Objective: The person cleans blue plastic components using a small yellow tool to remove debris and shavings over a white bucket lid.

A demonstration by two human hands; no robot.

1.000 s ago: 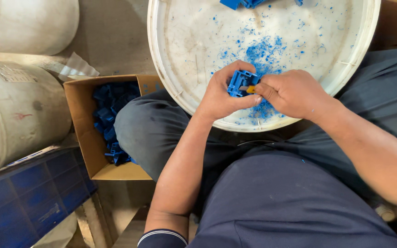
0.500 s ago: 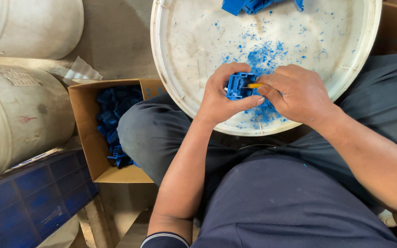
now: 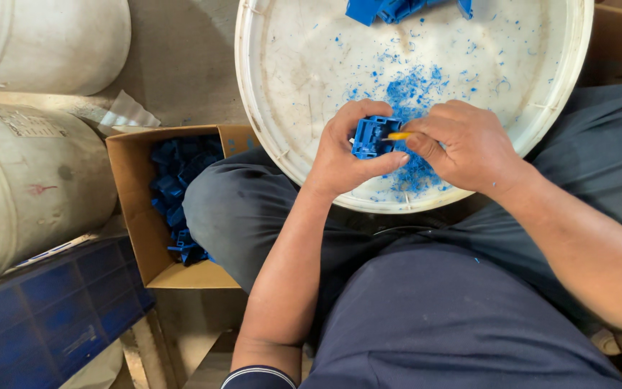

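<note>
We are gripping a small blue moulded plastic part (image 3: 370, 137) in our left hand (image 3: 347, 148), fingers curled round it over our lap, while our right hand (image 3: 462, 148) is pinching a yellow-handled tool (image 3: 399, 135) against it. Blue shavings (image 3: 412, 97) are lying across the round white plastic lid (image 3: 289, 86), so trimming seems under way. Finished-looking blue pieces (image 3: 178, 187) are filling the cardboard box (image 3: 127, 216) beside our left knee; more blue parts (image 3: 390, 9) are waiting at the lid's far edge.

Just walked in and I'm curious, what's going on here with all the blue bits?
A seated person holds a small blue plastic part in the left hand and works a yellow-handled tool against it with the right hand, over a white round tray on their lap. Blue shavings litter the tray. A cardboard box of similar blue parts sits at their left.
</note>
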